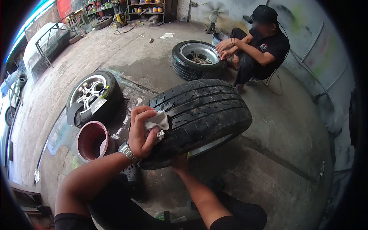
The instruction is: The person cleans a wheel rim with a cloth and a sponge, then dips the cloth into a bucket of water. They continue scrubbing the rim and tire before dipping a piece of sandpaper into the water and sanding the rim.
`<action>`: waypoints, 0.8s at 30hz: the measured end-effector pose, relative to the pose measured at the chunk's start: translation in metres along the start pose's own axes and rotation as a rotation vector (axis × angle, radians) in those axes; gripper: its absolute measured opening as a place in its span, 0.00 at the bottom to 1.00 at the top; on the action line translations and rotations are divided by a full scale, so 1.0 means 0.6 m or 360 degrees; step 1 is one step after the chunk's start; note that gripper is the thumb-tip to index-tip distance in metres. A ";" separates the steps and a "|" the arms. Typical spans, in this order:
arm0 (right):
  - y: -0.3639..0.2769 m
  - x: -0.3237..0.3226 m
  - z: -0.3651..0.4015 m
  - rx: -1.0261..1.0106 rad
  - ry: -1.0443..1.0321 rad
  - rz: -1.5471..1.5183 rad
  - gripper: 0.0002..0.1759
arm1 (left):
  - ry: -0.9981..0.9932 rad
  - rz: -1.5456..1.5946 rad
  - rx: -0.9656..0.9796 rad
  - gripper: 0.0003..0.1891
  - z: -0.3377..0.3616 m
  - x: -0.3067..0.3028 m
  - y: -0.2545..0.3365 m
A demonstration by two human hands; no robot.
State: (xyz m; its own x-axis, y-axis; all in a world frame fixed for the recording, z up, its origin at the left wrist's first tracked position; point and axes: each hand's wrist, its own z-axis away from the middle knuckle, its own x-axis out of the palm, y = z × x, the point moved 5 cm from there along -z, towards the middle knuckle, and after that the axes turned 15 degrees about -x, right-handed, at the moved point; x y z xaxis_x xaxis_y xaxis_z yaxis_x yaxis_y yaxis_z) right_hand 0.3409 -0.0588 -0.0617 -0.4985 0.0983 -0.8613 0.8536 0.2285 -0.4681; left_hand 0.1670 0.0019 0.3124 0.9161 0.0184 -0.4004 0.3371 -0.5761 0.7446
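Observation:
A black car tyre [207, 111] on a metal wheel rim [214, 145] stands tilted in front of me, with its tread facing up. My left hand [138, 132], below a metal wristwatch [127, 151], is closed round a crumpled whitish cloth [158, 120]. The cloth touches the left edge of the tread. Low on the near side, my right hand [180, 163] reaches in by the rim under the tyre. Its fingers are hidden behind the sidewall, so their grip cannot be made out.
A dark red bucket [79, 140] stands at left. Behind it, a wheel [111, 88] bears a tape roll [103, 92] and grey sheets. Across from me, a crouching person [264, 50] has both hands at another wheel [178, 65]. A fan [214, 15] and shelves [147, 11] are farther back.

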 end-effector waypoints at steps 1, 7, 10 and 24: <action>-0.001 -0.001 0.000 0.0011 -0.0017 0.0003 0.31 | 0.0001 0.0005 0.0001 0.24 0.000 0.000 0.000; 0.001 0.003 0.002 -0.0008 -0.0103 0.0081 0.31 | -0.0011 0.0026 -0.0010 0.24 0.000 0.000 -0.001; 0.006 0.012 0.002 -0.0022 -0.0047 0.0102 0.31 | -0.0011 0.0005 -0.0004 0.24 -0.001 0.000 0.000; 0.006 0.012 0.001 0.0019 -0.0026 0.0008 0.30 | 0.0000 -0.0020 0.0007 0.24 -0.001 -0.003 0.003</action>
State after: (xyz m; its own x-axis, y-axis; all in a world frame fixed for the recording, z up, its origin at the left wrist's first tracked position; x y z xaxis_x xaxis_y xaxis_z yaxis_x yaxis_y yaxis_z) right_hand 0.3402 -0.0576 -0.0696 -0.4921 0.0837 -0.8665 0.8577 0.2167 -0.4662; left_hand 0.1662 0.0016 0.3149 0.9117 0.0257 -0.4100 0.3478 -0.5795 0.7371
